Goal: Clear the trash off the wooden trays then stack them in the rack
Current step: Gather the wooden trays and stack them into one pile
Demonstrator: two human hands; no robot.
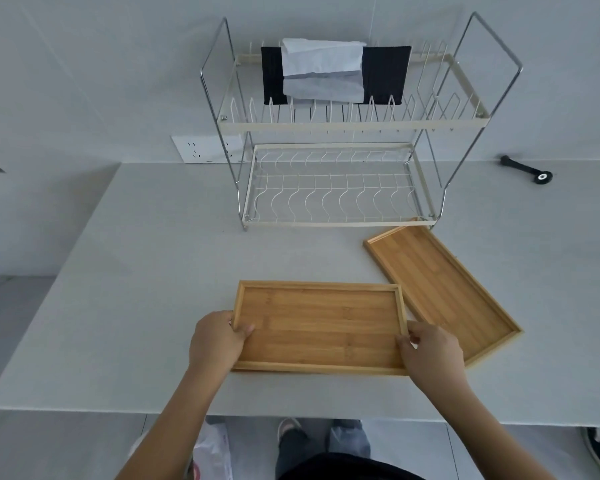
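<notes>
Both hands point(321, 344) pinch the short ends of the near tray point(319, 325), long axis crosswise, rack point(333, 188) straight ahead.

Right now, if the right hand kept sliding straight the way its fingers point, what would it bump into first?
The right hand grips the near tray at its right end, fingers pointing left across it. Going straight on, it would probably meet the left hand holding the opposite end; nothing else lies on the tray.
</notes>
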